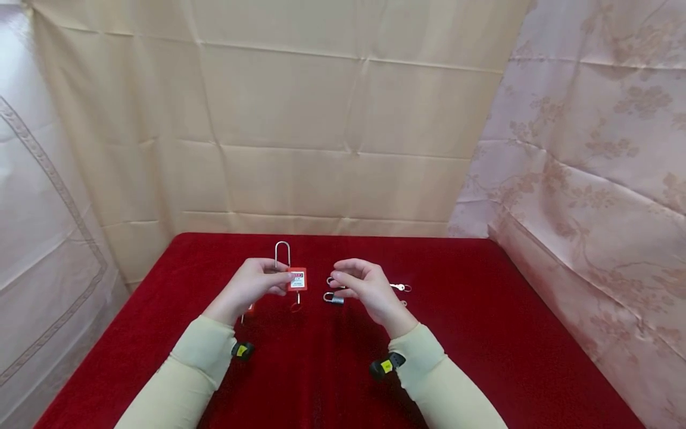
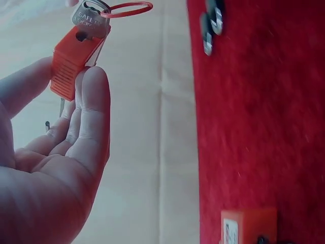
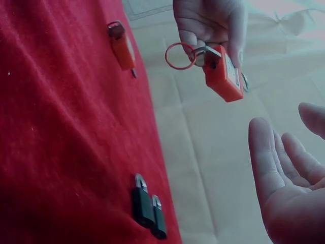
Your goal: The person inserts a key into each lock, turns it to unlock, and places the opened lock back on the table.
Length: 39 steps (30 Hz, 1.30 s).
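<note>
An orange padlock [image 1: 297, 279] with a tall metal shackle [image 1: 282, 253] stands upright in my left hand [image 1: 249, 289]. Thumb and fingers pinch its body by the edges, raised above the table. From its underside sticks a metal key [image 2: 90, 21] with a red ring [image 3: 180, 56] hanging on it. My right hand [image 1: 370, 292] hovers a short way to the right of the padlock. Its thumb and fingers are apart with nothing between them, as the right wrist view also shows.
Another orange padlock [image 3: 122, 51] with a key lies on the red cloth-covered table [image 1: 332, 369], partly behind my left wrist in the head view. Two small padlocks [image 3: 143, 207] lie side by side near my right hand. Keys [image 1: 399, 287] lie beyond that hand. Curtains [image 1: 332, 119] surround the table.
</note>
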### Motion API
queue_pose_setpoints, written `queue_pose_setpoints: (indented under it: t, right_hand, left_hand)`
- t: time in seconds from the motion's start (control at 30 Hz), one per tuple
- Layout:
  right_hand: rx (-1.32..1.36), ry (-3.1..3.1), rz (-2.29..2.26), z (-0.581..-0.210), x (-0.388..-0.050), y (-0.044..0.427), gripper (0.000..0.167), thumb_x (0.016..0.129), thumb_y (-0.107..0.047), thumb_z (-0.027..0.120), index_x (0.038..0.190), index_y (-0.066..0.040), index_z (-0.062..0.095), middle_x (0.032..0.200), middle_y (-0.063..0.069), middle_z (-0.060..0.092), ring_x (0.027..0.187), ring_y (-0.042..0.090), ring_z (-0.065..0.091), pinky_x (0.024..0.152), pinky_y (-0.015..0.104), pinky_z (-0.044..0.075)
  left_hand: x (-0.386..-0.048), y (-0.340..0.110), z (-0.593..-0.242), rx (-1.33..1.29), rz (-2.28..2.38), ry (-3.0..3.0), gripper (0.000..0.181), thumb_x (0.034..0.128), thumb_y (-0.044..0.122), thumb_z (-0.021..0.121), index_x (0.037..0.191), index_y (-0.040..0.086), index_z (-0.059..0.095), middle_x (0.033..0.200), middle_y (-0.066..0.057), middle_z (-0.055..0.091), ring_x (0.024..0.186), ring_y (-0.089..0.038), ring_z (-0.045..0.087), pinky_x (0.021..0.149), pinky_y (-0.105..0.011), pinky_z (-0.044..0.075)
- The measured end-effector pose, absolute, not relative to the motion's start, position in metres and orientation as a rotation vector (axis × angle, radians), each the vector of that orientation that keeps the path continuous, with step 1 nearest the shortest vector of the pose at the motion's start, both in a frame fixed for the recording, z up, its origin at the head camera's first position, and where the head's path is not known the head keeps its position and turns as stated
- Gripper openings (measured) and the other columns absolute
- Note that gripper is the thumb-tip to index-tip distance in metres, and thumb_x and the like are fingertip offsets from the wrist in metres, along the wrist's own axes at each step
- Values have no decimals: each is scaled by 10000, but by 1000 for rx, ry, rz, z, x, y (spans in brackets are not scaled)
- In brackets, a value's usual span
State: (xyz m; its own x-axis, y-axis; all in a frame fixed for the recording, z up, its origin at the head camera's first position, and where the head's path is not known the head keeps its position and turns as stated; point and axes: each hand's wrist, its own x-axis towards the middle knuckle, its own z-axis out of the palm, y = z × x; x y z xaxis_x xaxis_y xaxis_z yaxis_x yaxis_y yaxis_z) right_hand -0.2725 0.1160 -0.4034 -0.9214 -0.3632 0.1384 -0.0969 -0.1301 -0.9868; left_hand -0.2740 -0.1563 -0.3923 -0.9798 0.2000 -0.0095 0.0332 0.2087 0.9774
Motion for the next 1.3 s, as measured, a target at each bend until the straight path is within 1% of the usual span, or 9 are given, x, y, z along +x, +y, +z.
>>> queue_pose_setpoints:
  t: [0.2,0.33,0.43,0.6,0.73,0.8,0.93,1.13,1.3]
  right_hand:
    - [-431,1908,-2148,-412,-278,102,343,957,-81,708,1262,43,610,1184,271,637,1004,338,691,936,580,522]
    - [-394,1884,-2126,-416,-279,94,350,960,-80,700,1268,59,607,1125,201,674,1008,331,692,912,523,553]
    - [-369,1898,-2095,-421,-282,88,336,959,-98,707,1246,57,627,1097,183,689,1016,339,693,852,443,590]
    - [-311,1940,-2004,-428,-285,79,344,952,-132,728,1226,57,644,1175,235,664,1020,344,698,824,416,599]
    - [-292,1958,-1909,-431,-288,73,342,958,-145,721,1218,66,651,1239,266,650,988,314,714,799,413,606]
    - [-283,1960,-1873,-431,-289,71,331,960,-149,718,1208,62,659,1251,279,648,998,330,714,791,416,607]
    - [-280,1978,-1836,-431,-290,69,332,959,-155,721,1198,69,661,1214,276,666,1019,379,705,777,427,610]
    - [-271,1993,-1810,-432,-293,66,333,950,-169,734,1182,61,670,1174,265,682,1003,379,710,771,425,610]
    - [-299,1992,-1797,-433,-294,64,320,949,-145,725,1171,76,663,1152,285,679,991,372,715,767,424,611]
  left_hand:
    - [-280,-164,-401,205,1734,2442,297,927,126,741,1116,-95,683,918,-146,735,790,-310,724,773,-406,602]
    - [-283,-167,-408,168,1660,2482,246,925,118,741,1058,-83,695,879,-129,731,763,-277,722,755,-443,606]
    - [-284,-168,-411,122,1591,2515,211,920,125,752,1014,-60,710,846,-110,725,732,-230,712,731,-411,612]
    - [-285,-170,-415,64,1503,2534,198,916,140,765,987,-42,736,813,-105,714,695,-202,698,690,-351,611]
    - [-286,-169,-420,21,1472,2541,163,910,129,767,941,-29,742,769,-102,697,683,-208,694,676,-343,608]
    - [-287,-169,-422,15,1457,2546,147,909,121,764,899,-23,737,737,-105,685,670,-203,690,662,-339,607]
    - [-288,-166,-422,-6,1435,2541,150,903,111,762,834,-16,722,699,-117,676,625,-201,686,634,-343,607]
    - [-293,-165,-422,-38,1376,2532,178,904,141,756,815,-4,704,698,-128,677,605,-212,697,629,-343,607]
    - [-295,-167,-426,-55,1371,2514,177,894,109,752,784,-5,675,653,-107,644,580,-194,684,600,-331,602]
